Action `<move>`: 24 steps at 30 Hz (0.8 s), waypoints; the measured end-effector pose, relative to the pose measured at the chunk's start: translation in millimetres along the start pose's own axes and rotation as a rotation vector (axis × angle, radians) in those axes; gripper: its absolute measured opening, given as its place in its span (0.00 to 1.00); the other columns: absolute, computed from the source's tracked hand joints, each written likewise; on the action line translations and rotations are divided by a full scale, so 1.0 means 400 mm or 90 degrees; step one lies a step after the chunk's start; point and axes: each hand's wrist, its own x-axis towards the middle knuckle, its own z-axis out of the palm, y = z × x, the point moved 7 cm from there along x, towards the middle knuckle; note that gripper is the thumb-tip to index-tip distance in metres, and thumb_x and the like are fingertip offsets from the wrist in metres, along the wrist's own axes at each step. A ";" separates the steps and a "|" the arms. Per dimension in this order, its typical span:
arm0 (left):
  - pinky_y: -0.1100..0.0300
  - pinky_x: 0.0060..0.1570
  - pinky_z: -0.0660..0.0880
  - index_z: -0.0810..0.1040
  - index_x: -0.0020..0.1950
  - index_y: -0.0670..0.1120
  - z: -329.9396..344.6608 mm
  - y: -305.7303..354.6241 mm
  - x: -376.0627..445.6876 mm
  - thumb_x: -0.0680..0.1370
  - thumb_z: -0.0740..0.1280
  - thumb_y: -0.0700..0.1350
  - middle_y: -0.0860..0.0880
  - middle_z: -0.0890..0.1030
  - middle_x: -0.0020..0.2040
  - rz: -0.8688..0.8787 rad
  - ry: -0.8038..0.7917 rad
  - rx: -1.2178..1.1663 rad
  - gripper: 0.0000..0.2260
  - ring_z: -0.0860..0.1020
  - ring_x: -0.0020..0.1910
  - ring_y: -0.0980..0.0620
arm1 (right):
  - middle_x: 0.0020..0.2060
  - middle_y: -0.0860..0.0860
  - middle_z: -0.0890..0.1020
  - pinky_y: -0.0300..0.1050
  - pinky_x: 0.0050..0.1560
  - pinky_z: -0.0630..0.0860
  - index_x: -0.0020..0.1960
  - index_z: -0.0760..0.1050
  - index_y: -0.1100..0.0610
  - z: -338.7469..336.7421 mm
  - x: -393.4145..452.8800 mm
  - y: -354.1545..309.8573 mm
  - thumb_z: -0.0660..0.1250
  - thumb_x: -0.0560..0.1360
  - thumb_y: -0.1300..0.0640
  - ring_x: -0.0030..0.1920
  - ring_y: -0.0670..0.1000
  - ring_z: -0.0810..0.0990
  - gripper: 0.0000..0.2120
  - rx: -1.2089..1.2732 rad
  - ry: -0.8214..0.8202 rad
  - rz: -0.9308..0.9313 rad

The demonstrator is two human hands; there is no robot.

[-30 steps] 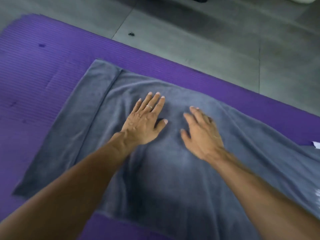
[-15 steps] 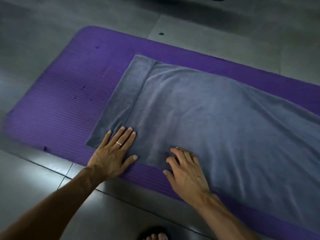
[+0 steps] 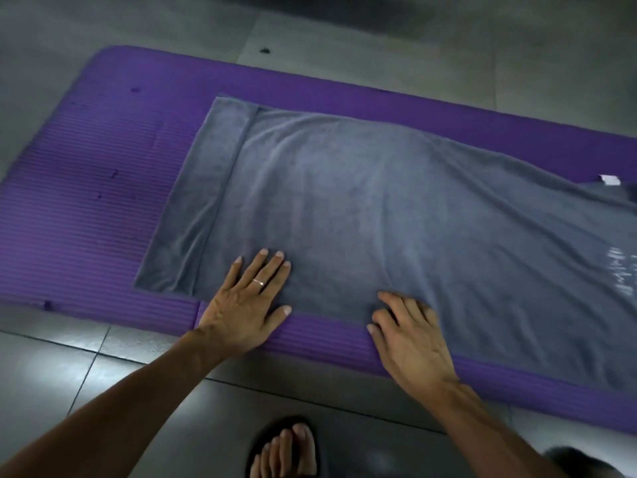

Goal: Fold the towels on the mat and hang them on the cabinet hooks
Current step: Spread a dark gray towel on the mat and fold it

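- Nearest to us, a sandalled foot (image 3: 287,450) stands on the grey tiled floor (image 3: 86,377), just short of the purple mat (image 3: 86,188).
- Our left hand (image 3: 246,301) lies flat, fingers straight, on the near hem of the grey towel (image 3: 379,208); it grasps nothing.
- Our right hand (image 3: 412,334) rests at the same hem, fingertips on the cloth; its fingers bend slightly, and we cannot tell whether they pinch the edge.
- The towel is spread lengthwise on the mat, with a narrow band (image 3: 203,198) at its left end and its right end running out of view.
- In our judgement the fold is not yet begun. To do it well, we should take the near hem at two well-separated points, lift evenly, and lay it squarely onto the far hem.
- Wrinkles show across the middle; these want flattening first.
- No cabinet hooks are visible.
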 end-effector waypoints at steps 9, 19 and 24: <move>0.37 0.73 0.54 0.61 0.77 0.45 -0.046 0.169 0.155 0.79 0.51 0.58 0.46 0.60 0.77 0.054 0.062 -0.031 0.29 0.55 0.77 0.43 | 0.76 0.54 0.62 0.59 0.73 0.60 0.76 0.63 0.57 0.042 0.081 0.076 0.47 0.80 0.45 0.76 0.55 0.60 0.28 0.110 -0.049 0.176; 0.35 0.73 0.50 0.70 0.70 0.41 -0.076 0.254 0.263 0.75 0.56 0.59 0.42 0.64 0.75 0.085 0.123 -0.060 0.30 0.56 0.77 0.41 | 0.73 0.60 0.66 0.65 0.71 0.60 0.77 0.60 0.55 -0.023 -0.052 0.338 0.51 0.78 0.44 0.74 0.62 0.64 0.29 -0.009 0.000 0.351; 0.38 0.73 0.51 0.62 0.76 0.43 -0.043 0.376 0.375 0.77 0.51 0.60 0.45 0.61 0.77 0.144 0.060 -0.036 0.32 0.55 0.77 0.43 | 0.77 0.55 0.61 0.62 0.73 0.58 0.75 0.64 0.52 0.033 0.019 0.305 0.51 0.78 0.42 0.76 0.57 0.60 0.28 0.034 -0.053 0.250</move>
